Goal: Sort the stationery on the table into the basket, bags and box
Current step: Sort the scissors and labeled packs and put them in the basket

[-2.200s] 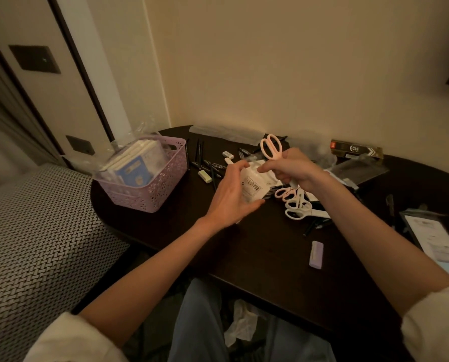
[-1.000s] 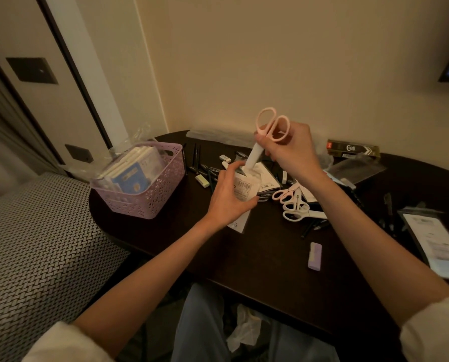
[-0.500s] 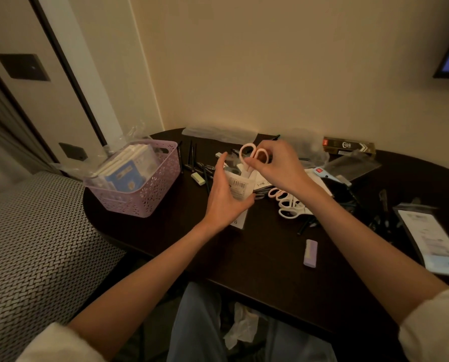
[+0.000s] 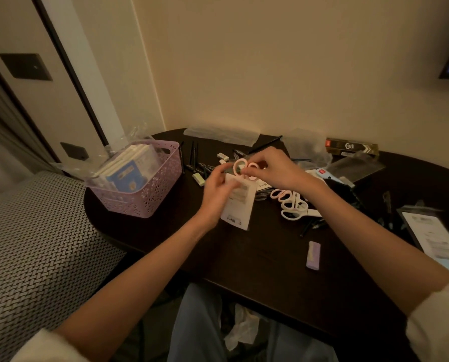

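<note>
A: Okay, quick — the pink scissors (image 4: 246,170) sat high above the bag a second ago; now only the handle loops show above its mouth, blades down inside.

B: Grips?

A: Right hand (image 4: 275,169) pinches the loops. Left hand (image 4: 216,194) holds the white bag (image 4: 237,205) by its top edge, just above the table (image 4: 257,262).

B: So that pair's nearly sorted?

A: I'd say so; it needs pushing the rest of the way. More scissors (image 4: 291,203) lie loose just right of the bag, pens (image 4: 194,158) and erasers (image 4: 313,255) scattered.

B: Containers?

A: Purple basket (image 4: 150,202) at left holds wrapped packs, blue and white. Dark box (image 4: 351,147) at the wall; contents, can't tell.
</note>
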{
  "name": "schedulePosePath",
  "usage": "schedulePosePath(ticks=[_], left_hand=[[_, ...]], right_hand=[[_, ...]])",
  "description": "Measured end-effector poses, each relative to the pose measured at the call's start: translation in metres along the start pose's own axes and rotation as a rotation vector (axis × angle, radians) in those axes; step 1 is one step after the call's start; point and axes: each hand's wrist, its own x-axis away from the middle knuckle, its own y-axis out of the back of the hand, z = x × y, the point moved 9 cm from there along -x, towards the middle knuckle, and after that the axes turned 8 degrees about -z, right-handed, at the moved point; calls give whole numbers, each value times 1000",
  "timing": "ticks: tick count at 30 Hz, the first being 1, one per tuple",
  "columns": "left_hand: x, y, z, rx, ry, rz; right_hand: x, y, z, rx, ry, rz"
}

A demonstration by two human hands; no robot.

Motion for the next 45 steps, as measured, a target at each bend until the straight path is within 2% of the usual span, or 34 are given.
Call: schedulePosePath(ticks=[3,7,13,17,20,23,27,30,37,41,45], left_hand=[[-7,12,-3,119,76,-51],[-6,18,-13,100,33,-41],[-4,21,-12,132,63,-36],[-2,22,-12,152,79,-43],[-2,22,-9,176,91,-41],[-2,22,-5,238,120,-30],[1,20,-3,299,167,1],[5,19,-4,309,178,39],[7,27,-18,85,75,105],[9,30,-25,146,89,137],[11,29,-27,201,119,201]], right_hand=[[1,-9,2,27,4,75],[4,-16,4,23,-6,123],[11,-29,16,10,26,149],[14,-22,21,-33,62,110],[19,-8,16,-125,49,-22],[27,-6,2,-215,-43,-113],[32,-21,-14,-252,-144,-75],[33,-20,-17,-264,-154,-110],[35,-8,-5,-506,-190,-154],[41,-4,-1,-639,-169,-166],[46,-15,-13,-775,-271,-89]])
